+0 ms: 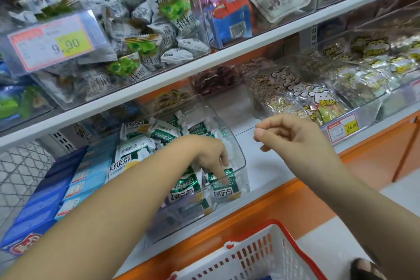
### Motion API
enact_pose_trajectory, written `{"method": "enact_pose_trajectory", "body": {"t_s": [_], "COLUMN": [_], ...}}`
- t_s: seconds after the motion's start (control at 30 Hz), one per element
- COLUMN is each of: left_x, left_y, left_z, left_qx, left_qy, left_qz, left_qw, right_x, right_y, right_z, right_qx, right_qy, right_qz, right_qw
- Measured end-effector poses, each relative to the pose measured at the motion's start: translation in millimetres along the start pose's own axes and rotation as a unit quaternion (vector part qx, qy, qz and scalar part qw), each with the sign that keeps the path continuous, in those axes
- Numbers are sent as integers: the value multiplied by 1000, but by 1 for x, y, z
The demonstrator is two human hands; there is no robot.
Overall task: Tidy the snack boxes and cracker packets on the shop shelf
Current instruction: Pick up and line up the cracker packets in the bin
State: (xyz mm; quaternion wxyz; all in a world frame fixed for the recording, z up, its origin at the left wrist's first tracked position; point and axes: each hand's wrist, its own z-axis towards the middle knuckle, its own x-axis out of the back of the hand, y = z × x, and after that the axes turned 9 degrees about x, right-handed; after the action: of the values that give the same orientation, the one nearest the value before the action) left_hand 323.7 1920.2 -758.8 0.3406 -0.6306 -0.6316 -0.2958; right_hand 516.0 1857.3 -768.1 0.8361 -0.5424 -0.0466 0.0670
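Observation:
A clear plastic bin (236, 143) on the lower shelf holds several green-and-white cracker packets (141, 150). My left hand (211, 154) reaches down into the bin, its fingertips touching a packet (223, 186) at the front right corner; it grips nothing that I can see. My right hand (293, 136) hovers above the bare shelf to the right of the bin, fingers loosely curled and empty. Blue snack boxes (56, 191) lie in rows left of the bin.
A red-and-white shopping basket (261, 254) sits below the shelf's orange edge (284, 202). Another clear bin of patterned snack bags (302, 100) stands to the right, with a price tag (343, 128). The upper shelf carries bins of wrapped sweets (141, 29).

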Motion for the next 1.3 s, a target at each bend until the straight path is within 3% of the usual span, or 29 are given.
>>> {"method": "enact_pose_trajectory", "body": {"t_s": [0.2,0.5,0.63,0.8,0.93,1.0,1.13,1.3], "left_x": [20,13,9,6,11,10,-8,-32], "left_y": [-19,-15,-16,-15,-20,-21,-12,4], "left_z": [8,47,48,32,0,-24,-70,-98], "left_qx": [-15,66,61,37,27,-8,-155,-236], "left_qy": [200,187,198,255,320,361,435,487], "left_qz": [-31,43,62,79,-6,-51,-166,-161], "left_qw": [979,979,976,963,947,931,871,825], "right_x": [-3,-4,-2,-3,0,0,-4,-11], "right_y": [4,8,7,7,6,4,0,-10], "right_z": [0,4,5,4,4,4,-2,-14], "right_qx": [-12,-17,-14,-16,-17,-11,40,107], "right_qy": [-13,-24,-23,-21,-21,-19,-31,-66], "right_qz": [2,0,-6,-5,-7,-13,-51,-88], "right_qw": [1000,1000,1000,1000,1000,1000,997,988]}}
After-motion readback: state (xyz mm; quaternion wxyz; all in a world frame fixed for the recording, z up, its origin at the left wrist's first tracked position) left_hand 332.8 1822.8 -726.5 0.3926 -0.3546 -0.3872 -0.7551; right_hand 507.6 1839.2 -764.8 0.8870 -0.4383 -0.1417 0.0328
